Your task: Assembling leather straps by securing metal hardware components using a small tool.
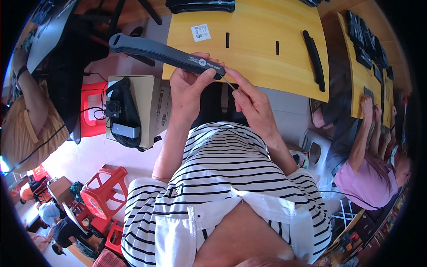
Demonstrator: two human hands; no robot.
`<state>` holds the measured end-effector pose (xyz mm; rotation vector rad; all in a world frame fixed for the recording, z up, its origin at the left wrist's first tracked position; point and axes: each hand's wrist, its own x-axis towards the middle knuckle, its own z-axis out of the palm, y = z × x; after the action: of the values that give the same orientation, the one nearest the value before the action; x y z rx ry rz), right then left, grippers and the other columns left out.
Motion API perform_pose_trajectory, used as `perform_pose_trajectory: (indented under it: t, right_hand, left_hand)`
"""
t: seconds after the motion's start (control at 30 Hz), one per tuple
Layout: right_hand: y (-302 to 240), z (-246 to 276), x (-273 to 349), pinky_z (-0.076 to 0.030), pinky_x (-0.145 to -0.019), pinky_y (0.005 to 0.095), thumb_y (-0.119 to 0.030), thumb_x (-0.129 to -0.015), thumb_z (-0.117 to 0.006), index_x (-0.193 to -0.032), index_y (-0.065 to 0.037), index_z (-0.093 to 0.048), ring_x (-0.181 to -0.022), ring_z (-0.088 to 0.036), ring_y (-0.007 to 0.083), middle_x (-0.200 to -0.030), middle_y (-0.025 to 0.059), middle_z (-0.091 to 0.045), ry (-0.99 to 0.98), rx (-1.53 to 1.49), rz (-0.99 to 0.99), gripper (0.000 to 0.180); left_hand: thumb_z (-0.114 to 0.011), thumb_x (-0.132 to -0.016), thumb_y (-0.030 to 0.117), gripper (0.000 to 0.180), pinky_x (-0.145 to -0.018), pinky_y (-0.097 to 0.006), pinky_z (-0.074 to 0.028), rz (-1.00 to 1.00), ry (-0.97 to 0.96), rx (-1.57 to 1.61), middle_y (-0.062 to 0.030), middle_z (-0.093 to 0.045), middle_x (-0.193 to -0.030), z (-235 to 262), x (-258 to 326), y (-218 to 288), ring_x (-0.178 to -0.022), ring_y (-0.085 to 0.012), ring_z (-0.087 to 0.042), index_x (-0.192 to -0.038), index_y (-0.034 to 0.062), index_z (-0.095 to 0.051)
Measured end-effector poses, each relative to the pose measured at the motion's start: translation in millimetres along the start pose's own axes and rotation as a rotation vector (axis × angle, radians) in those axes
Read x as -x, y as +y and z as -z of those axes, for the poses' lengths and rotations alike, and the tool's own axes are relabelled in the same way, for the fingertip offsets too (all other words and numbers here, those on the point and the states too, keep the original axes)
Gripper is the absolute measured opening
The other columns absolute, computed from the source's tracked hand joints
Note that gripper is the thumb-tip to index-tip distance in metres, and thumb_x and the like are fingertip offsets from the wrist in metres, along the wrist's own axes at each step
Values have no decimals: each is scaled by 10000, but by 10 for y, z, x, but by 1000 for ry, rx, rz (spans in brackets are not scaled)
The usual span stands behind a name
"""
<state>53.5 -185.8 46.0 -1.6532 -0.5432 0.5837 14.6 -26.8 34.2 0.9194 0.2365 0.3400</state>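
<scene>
A long dark grey strap (155, 52) with pale lettering and a rounded, holed end is held up in front of my chest. My left hand (189, 91) is closed round its right part, with the thumb pressed on top. My right hand (254, 107) pinches a thin metal tool (228, 83), whose tip meets the strap's right end. The exact kind of tool cannot be made out. My right index finger reaches out to touch that same end of the strap.
On the yellow table (249, 35) lie a white label (200, 32), a black strap (314, 61) and a stack of dark straps (200, 5). A cardboard box (153, 107) with a black bag stands left. Red stools (104, 191) are lower left. Co-workers (367, 178) sit on both sides.
</scene>
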Motion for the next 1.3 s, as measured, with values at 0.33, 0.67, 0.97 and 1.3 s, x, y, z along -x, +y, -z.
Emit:
perform_pose_trajectory:
  t: [0.33,0.67,0.97,1.3]
  right_hand:
    - [173,-217,-73,-370,-533,193,-51,-921,-411,-1342,-101,-399,-567,-386,70,-697,3,-496,144,35,123,425]
    - [74,-243,-111,-416,-537,211,-52,-923,-426,-1330,-115,-418,-567,-431,79,-735,31,-549,181,-210,28,412]
    - [106,258,-194,-417,-536,203,1,-885,-466,-1217,-105,-549,-561,-448,90,-802,24,-610,-45,88,206,358]
    - [154,215,-178,-391,-527,193,29,-864,-483,-1196,-116,-570,-557,-430,72,-696,-12,-534,-116,-113,158,373]
  left_hand:
    - [-614,-795,-47,254,-800,-248,-468,-351,102,-425,-99,-606,-967,-171,77,-158,-889,-158,-591,-1036,-31,-533]
    - [-625,-772,-69,253,-809,-264,-468,-561,12,-744,-124,-592,-992,-86,-5,-145,-920,-182,-586,-1005,-18,-542]
    - [-626,-792,-26,265,-770,-255,-503,-94,-115,-386,-105,-612,-926,-101,-69,196,-854,-147,-601,-1036,-43,-525]
    - [-615,-825,80,272,-743,-315,-559,275,-196,-63,-106,-610,-903,149,-187,116,-827,-180,-637,-1044,-44,-512]
